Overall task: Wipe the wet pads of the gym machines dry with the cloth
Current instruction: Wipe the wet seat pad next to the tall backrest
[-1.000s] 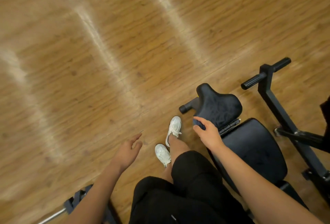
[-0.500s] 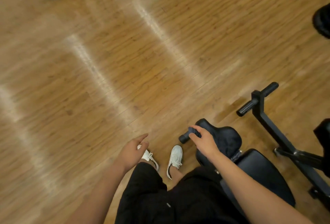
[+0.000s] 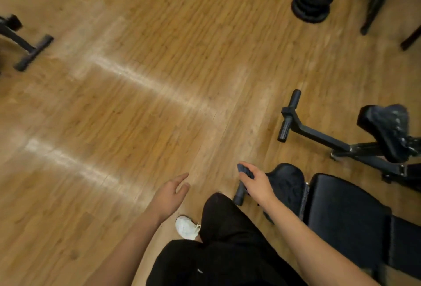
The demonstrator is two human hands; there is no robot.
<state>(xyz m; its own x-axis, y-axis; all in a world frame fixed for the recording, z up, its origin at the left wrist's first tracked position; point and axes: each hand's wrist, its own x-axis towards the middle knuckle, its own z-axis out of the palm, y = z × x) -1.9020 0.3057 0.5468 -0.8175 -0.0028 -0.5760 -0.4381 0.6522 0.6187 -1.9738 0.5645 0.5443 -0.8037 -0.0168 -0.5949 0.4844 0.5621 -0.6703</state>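
My right hand (image 3: 256, 183) grips a small dark blue cloth (image 3: 245, 170), bunched under the fingers, in front of the end of a black gym bench. The bench's small black front pad (image 3: 288, 181) lies just right of that hand, and its larger black seat pad (image 3: 341, 208) stretches toward the lower right. A black roller bar (image 3: 239, 193) sticks out below the hand. My left hand (image 3: 172, 193) hangs over the wooden floor with relaxed fingers and holds nothing. A second black pad (image 3: 387, 130) sits on another machine at the right.
A black frame with a cross handle (image 3: 289, 116) stands on the floor right of centre. Stacked black weight plates (image 3: 312, 2) lie at the top right beside dark furniture legs (image 3: 373, 10). Another machine foot (image 3: 32, 53) is at the left. My legs and white shoe (image 3: 186, 227) are below.
The view has swung up and to the right, and my right hand has lifted off the small front pad with the cloth. My left hand stays loose over the floor.
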